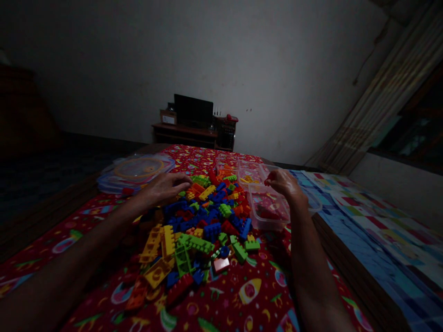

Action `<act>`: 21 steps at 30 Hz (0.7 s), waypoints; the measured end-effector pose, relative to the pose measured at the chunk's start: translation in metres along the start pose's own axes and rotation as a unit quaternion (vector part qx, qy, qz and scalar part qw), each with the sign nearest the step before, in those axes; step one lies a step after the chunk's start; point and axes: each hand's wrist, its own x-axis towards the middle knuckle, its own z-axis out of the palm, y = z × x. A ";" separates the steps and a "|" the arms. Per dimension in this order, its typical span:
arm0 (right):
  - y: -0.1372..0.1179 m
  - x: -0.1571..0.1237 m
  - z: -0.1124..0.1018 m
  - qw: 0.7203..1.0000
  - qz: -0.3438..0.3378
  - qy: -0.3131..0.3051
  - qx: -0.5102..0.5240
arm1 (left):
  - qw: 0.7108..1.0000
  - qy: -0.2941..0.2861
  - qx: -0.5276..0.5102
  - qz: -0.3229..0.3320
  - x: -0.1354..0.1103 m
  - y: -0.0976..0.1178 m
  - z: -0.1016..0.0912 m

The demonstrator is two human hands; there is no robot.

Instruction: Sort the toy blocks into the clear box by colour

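Observation:
A heap of mixed toy building bricks [214, 216] in blue, green, yellow, orange and red lies on a red patterned cloth [238, 286]. At the far left edge of the heap, my left hand [168, 186] hovers with fingers stretched out and the thumb a little apart; no brick shows in it. My right hand [285, 184] pinches a small red brick [267, 182] over the clear plastic containers. Just below it stands a clear container [254, 221] with dark red bricks at its bottom. Behind it, another clear container [240, 174] holds a few yellow bricks.
Orange bricks [227, 168] sit in a further clear container at the back. Stacked clear lids [138, 168] lie on the left. A checked blue cloth [360, 249] spreads to the right. Beyond stand a low desk [187, 130] and a dark monitor [194, 110].

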 end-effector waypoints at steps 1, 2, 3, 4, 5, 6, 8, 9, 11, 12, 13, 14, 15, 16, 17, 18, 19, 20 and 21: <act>0.000 0.000 0.000 1.000 0.002 0.000 0.001 | 1.000 0.000 0.001 -0.001 0.000 0.001 0.000; -0.001 -0.001 0.000 1.000 0.006 -0.004 0.001 | 1.000 0.000 0.003 -0.001 0.000 0.001 0.000; -0.001 -0.001 0.001 1.000 0.009 -0.011 0.000 | 1.000 0.001 0.007 -0.002 -0.001 0.002 -0.001; 0.000 -0.001 0.001 1.000 0.011 -0.017 0.001 | 1.000 0.002 0.011 -0.003 -0.001 0.002 -0.001; 0.000 0.000 0.001 1.000 0.012 -0.017 0.003 | 1.000 0.003 0.016 -0.005 -0.001 0.002 -0.001; 0.001 0.000 0.002 1.000 0.012 -0.012 0.007 | 1.000 0.004 0.020 -0.007 -0.001 0.002 0.000; 0.000 0.001 0.003 1.000 0.004 0.014 0.025 | 1.000 0.002 0.020 -0.011 -0.001 0.000 0.001; -0.001 0.001 0.003 0.999 -0.004 0.027 0.038 | 1.000 -0.002 0.018 -0.012 -0.001 -0.002 0.002; -0.007 0.001 0.003 0.997 -0.029 0.042 0.065 | 1.000 -0.018 0.011 -0.008 -0.001 -0.005 0.005; -0.012 0.000 0.003 0.995 -0.047 0.046 0.079 | 1.000 -0.029 0.007 -0.004 -0.001 -0.008 0.007; -0.018 -0.001 0.004 0.992 -0.068 0.047 0.092 | 0.999 -0.041 0.004 0.001 0.000 -0.010 0.010; -0.025 -0.003 0.004 0.989 -0.091 0.045 0.105 | 0.999 -0.051 0.004 0.007 0.000 -0.012 0.013; -0.032 -0.005 0.005 0.986 -0.115 0.040 0.118 | 0.998 -0.057 0.006 0.016 0.001 -0.015 0.016; -0.040 -0.007 0.006 0.981 -0.139 0.030 0.129 | 0.998 -0.057 0.014 0.024 0.001 -0.017 0.020; -0.048 -0.010 0.007 0.977 -0.163 0.015 0.139 | 0.998 -0.055 0.025 0.034 0.002 -0.020 0.023; -0.056 -0.013 0.010 0.972 -0.186 -0.002 0.146 | 0.997 -0.052 0.038 0.045 0.002 -0.022 0.026; -0.063 -0.016 0.013 0.966 -0.209 -0.018 0.150 | 0.996 -0.050 0.052 0.055 0.003 -0.025 0.029; -0.070 -0.019 0.017 0.960 -0.232 -0.032 0.151 | 0.995 -0.050 0.065 0.062 0.003 -0.026 0.031; -0.077 -0.021 0.021 0.955 -0.254 -0.043 0.148 | 0.993 -0.052 0.078 0.068 0.004 -0.027 0.032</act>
